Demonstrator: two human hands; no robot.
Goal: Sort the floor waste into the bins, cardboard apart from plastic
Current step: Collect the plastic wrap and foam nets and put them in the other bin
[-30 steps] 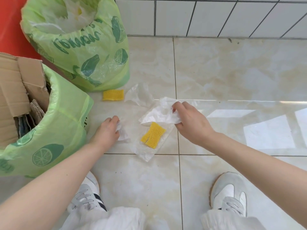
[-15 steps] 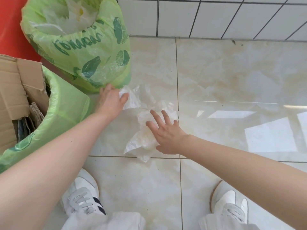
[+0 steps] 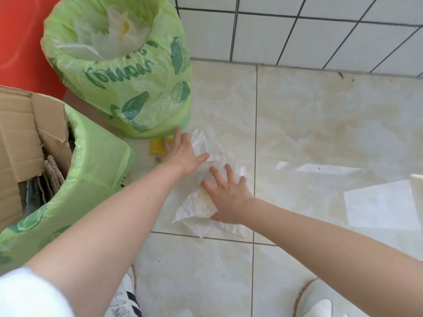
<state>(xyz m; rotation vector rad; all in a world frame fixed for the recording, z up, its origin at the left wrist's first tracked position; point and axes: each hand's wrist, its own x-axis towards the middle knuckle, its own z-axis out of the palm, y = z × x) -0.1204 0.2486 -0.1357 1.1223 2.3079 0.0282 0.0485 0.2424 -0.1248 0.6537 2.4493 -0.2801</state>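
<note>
Film (image 3: 206, 202) pressed flat under open right hand (image 3: 229, 197); left hand (image 3: 183, 152) spread, nothing gripped (yellow piece (image 3: 156, 146) easily missed near far bin (image 3: 137, 88)).

The glossy marbled floor (image 3: 320, 124) carries two green-lined bins (image 3: 142, 88), a yellow scrap (image 3: 156, 146) at the far bin's foot, and crumpled clear plastic (image 3: 201, 209) just beside that scrap.

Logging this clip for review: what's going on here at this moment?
A person crouches over floor waste beside two green-lined bins. The right hand presses flat on a clear plastic bag. The left hand reaches over another plastic sheet towards a yellow foam piece. The near bin holds cardboard; the far bin holds plastic.
</note>
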